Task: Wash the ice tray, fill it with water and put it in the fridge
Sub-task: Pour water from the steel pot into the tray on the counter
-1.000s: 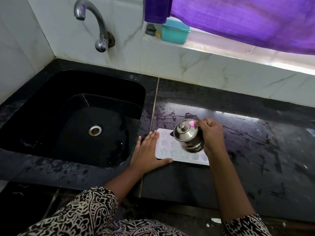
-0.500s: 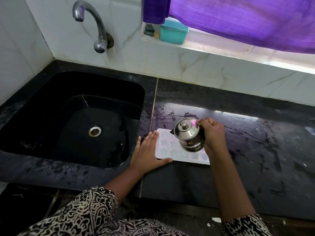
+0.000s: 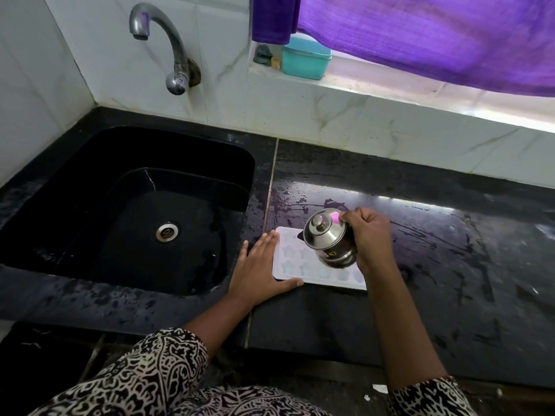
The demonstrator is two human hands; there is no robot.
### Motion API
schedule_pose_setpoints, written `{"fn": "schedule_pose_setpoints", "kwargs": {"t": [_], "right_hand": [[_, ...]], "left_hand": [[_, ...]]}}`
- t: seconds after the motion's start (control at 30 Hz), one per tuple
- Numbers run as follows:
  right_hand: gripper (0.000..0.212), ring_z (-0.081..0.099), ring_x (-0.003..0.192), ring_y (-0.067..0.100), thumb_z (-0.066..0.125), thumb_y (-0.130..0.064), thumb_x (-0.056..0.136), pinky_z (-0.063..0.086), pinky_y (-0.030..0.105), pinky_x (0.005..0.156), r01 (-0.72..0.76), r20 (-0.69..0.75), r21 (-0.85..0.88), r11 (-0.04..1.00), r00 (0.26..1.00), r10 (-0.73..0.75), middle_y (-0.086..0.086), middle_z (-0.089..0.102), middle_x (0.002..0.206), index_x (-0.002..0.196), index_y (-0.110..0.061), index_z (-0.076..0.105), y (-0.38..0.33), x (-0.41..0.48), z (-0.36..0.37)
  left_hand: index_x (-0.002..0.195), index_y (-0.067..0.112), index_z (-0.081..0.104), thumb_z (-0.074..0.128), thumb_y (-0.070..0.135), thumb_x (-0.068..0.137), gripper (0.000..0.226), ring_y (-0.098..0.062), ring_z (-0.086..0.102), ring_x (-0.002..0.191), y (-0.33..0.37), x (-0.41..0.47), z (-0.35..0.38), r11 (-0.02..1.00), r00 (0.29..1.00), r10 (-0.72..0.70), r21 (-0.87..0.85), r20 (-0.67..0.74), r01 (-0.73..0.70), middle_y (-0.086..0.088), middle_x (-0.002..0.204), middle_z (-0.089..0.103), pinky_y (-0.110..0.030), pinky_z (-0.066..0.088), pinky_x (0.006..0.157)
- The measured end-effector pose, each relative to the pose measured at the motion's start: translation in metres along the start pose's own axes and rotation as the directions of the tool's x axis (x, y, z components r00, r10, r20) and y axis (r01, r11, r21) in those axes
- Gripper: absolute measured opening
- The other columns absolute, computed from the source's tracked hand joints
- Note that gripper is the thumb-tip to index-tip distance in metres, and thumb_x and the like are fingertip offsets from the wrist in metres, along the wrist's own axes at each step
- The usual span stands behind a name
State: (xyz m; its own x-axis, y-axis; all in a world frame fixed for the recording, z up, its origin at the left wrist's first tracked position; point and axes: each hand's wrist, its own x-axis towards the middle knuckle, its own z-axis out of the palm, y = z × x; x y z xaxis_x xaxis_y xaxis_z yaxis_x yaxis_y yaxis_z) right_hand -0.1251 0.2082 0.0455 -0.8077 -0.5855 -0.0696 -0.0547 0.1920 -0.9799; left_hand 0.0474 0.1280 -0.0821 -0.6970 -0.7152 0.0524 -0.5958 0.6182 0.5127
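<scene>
1. The white ice tray (image 3: pixel 290 261) with star-shaped cells lay flat on the wet black counter (image 3: pixel 444 265), just right of the seam beside the sink (image 3: pixel 90 181), at about six o'clock from the middle of the view.
2. The left hand (image 3: pixel 259 273) lay flat and wide at the tray's nine o'clock edge. Its fingers were straight and pointed toward twelve, and its thumb stretched along the tray's near edge, touching it.
3. The right hand (image 3: pixel 368 235) was curled round a lidded steel pot (image 3: pixel 327 242), gripping it from the three o'clock side.
4. The pot hung over the tray's right half, tilted toward nine o'clock, with a small dark spout over the cells. Whether water was running from it could not be told.
5. A steel tap (image 3: pixel 168 46) stood on the tiled wall at eleven o'clock, above the sink's drain (image 3: pixel 167 231).
6. A teal box (image 3: pixel 304 60) sat on the sill at twelve o'clock, under a purple curtain (image 3: pixel 420 34).
</scene>
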Motion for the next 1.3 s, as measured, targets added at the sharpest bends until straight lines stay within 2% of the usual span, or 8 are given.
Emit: {"fn": "schedule_pose_setpoints", "kwargs": {"t": [0.07,0.2,0.4,0.63,0.8,1.03,1.23,1.3], "right_hand": [[0.029,0.047,0.059,0.017,0.063,-0.007,0.080,0.045,0.031,0.059,-0.002,0.000,0.015,1.000,1.000,0.002,0.007,0.047,0.059,0.057,-0.014,0.047,0.000,0.001,-0.002],[0.033,0.043,0.046,0.005,0.062,-0.006,0.080,0.040,0.020,0.048,-0.044,-0.001,0.103,0.994,0.999,0.044,-0.005,0.045,0.049,0.055,-0.017,0.045,0.000,0.004,-0.008],[0.028,0.044,0.044,0.003,0.059,-0.004,0.081,0.039,0.014,0.044,-0.081,-0.017,0.243,0.967,0.996,0.088,-0.008,0.046,0.045,0.057,-0.015,0.049,-0.001,0.008,-0.020],[0.030,0.043,0.048,0.007,0.061,-0.006,0.080,0.041,0.021,0.049,-0.031,-0.055,0.116,0.993,0.998,0.038,-0.004,0.044,0.049,0.056,-0.017,0.046,0.005,0.009,-0.030],[0.035,0.043,0.043,0.002,0.063,-0.008,0.078,0.041,0.016,0.043,0.016,-0.068,0.038,0.999,0.998,-0.013,-0.009,0.044,0.044,0.051,-0.019,0.045,0.009,0.009,-0.033],[0.031,0.044,0.050,0.011,0.063,-0.007,0.078,0.042,0.023,0.050,0.073,-0.070,-0.024,0.997,0.995,-0.075,0.000,0.044,0.050,0.054,-0.016,0.046,0.010,0.010,-0.034],[0.030,0.042,0.047,0.007,0.064,-0.008,0.079,0.042,0.017,0.046,0.092,-0.072,-0.043,0.995,0.993,-0.095,-0.001,0.043,0.050,0.055,-0.015,0.046,0.009,0.010,-0.036],[0.031,0.040,0.047,0.009,0.064,-0.008,0.078,0.041,0.019,0.046,0.098,-0.078,-0.044,0.994,0.992,-0.101,-0.002,0.041,0.048,0.054,-0.015,0.045,0.008,0.010,-0.037]], "left_hand": [[0.155,0.021,0.011,0.045,0.088,0.065,0.118,-0.005,0.006,0.148,0.000,0.000,0.000,1.000,1.000,0.002,0.000,0.001,-0.002,0.009,0.163,0.011,-0.037,-0.007,0.118],[0.155,0.021,0.011,0.049,0.086,0.066,0.116,-0.005,0.006,0.148,0.000,0.000,0.000,1.000,1.000,0.000,-0.008,0.004,0.000,0.009,0.163,0.012,-0.038,-0.007,0.118],[0.155,0.020,0.012,0.051,0.084,0.068,0.115,-0.006,0.007,0.149,0.001,0.000,-0.001,1.000,1.000,0.002,0.001,0.002,-0.002,0.009,0.163,0.012,-0.040,-0.004,0.119],[0.154,0.021,0.013,0.042,0.089,0.063,0.118,-0.006,0.009,0.148,0.000,0.001,0.002,1.000,1.000,0.003,0.009,-0.013,-0.003,0.009,0.162,0.015,-0.040,-0.001,0.120],[0.154,0.021,0.013,0.036,0.091,0.059,0.121,-0.006,0.009,0.148,-0.001,0.001,0.003,1.000,1.000,0.002,0.014,-0.020,-0.002,0.009,0.162,0.015,-0.039,-0.002,0.119],[0.155,0.020,0.013,0.048,0.087,0.066,0.116,-0.006,0.009,0.148,-0.001,0.001,0.002,1.000,1.000,0.004,0.010,-0.014,-0.004,0.009,0.162,0.015,-0.039,-0.002,0.119],[0.154,0.020,0.013,0.047,0.087,0.065,0.116,-0.006,0.010,0.148,-0.001,0.001,0.003,1.000,1.000,0.005,0.005,-0.013,-0.005,0.008,0.162,0.015,-0.039,-0.002,0.119],[0.154,0.021,0.013,0.046,0.088,0.065,0.117,-0.006,0.009,0.148,-0.001,0.001,0.003,1.000,1.000,0.001,0.008,-0.007,-0.001,0.009,0.162,0.014,-0.039,-0.002,0.119]]}}
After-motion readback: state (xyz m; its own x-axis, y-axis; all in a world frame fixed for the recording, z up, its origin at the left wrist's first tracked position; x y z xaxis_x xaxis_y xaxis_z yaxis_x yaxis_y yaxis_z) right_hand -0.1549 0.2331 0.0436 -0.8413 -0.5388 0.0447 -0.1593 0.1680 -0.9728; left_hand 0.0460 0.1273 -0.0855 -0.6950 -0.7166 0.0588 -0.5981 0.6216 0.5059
